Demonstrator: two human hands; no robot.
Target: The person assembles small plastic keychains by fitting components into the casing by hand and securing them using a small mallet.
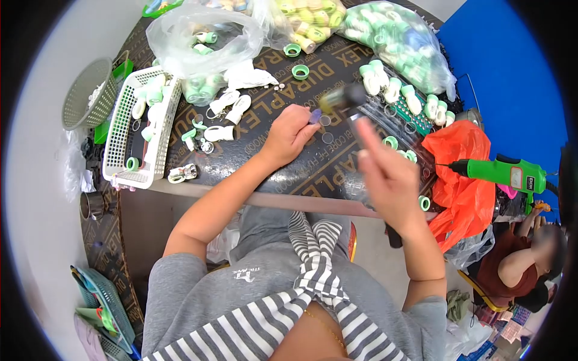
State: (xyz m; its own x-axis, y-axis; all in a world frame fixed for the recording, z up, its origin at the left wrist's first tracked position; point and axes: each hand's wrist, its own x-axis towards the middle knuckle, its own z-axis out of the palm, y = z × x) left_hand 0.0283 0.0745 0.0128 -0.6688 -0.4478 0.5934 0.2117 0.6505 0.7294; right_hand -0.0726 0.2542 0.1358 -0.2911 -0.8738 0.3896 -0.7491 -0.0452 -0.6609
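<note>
Printed tabletop (253,171) bears white basket (112,144) holding green-and-white parts (154,95)

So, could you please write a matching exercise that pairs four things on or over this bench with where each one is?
1. hammer
2. green power driver
3. white basket
4. small purplish piece

A. at the fingertips of the left hand
B. towards the left, holding green-and-white parts
C. in the right hand
D. its front end over the red bag

Pairs: 1-C, 2-D, 3-B, 4-A
</note>
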